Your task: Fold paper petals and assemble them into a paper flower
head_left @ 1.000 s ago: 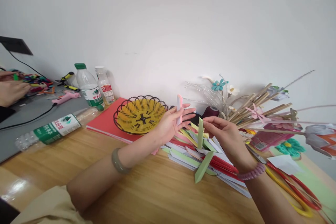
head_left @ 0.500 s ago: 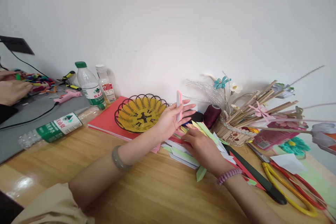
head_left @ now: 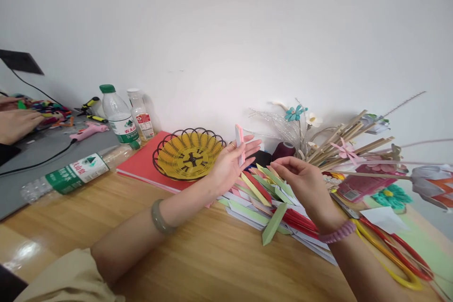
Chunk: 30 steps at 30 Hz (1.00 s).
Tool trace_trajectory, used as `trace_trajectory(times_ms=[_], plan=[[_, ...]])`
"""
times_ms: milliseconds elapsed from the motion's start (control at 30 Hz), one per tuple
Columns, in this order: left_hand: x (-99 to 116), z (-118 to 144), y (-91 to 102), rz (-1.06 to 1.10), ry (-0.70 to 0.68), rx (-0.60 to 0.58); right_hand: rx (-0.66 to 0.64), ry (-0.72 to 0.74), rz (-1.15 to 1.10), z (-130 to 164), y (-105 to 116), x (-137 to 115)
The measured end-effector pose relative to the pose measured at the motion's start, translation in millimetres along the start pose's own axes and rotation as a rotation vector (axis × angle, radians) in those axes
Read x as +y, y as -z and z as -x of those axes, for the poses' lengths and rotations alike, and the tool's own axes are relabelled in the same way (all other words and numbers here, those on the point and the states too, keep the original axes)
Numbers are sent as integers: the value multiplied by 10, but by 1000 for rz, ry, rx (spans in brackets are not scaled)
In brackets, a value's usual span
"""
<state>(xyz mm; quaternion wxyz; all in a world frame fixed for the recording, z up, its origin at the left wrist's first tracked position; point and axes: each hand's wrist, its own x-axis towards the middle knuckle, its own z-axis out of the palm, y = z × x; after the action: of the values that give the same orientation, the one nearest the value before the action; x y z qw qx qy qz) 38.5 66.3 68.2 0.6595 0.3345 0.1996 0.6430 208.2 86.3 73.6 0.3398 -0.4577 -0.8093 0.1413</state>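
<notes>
My left hand (head_left: 228, 165) is raised above the table and holds a small stack of pink folded paper (head_left: 240, 144) upright between its fingers. My right hand (head_left: 304, 184) hovers just over a pile of folded paper strips (head_left: 262, 198) in green, red, yellow and white. Its thumb and forefinger are pinched together near the tip of a green strip (head_left: 274, 179). Whether it actually grips that strip cannot be told. One green strip (head_left: 274, 223) lies at the pile's near edge.
A yellow wire basket (head_left: 189, 154) sits on a red folder (head_left: 141, 163), with water bottles (head_left: 118, 115) and one lying down (head_left: 76, 172) to the left. Sticks and paper flowers (head_left: 339, 146) and yellow-red scissors (head_left: 392, 255) lie to the right. Another person's hands (head_left: 16, 122) work at far left.
My right hand held a green strip upright, dipped onto the pile, and has now lifted off it again with fingers pinched. My left hand has kept the pink stack almost still.
</notes>
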Motion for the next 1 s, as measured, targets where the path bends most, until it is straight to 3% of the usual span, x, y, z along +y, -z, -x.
trace_trajectory(times_ms=[133, 333, 467, 600, 767, 1000], plan=[[-38, 20, -36, 48, 15, -18, 8, 14, 20, 28, 18, -51], [-22, 1, 16, 10, 2, 28, -248, 112, 186, 116, -87, -85], [-4, -10, 33, 8, 3, 34, -258, 55, 327, 147, -186, -71], [28, -19, 33, -2, 3, 50, -257, 20, 332, 148, -225, -61], [33, -28, 39, -12, -27, 48, -158, -26, 157, 76, -71, -6], [-49, 18, -4, 18, -24, 39, 140, -150, -197, 16, 208, -64]])
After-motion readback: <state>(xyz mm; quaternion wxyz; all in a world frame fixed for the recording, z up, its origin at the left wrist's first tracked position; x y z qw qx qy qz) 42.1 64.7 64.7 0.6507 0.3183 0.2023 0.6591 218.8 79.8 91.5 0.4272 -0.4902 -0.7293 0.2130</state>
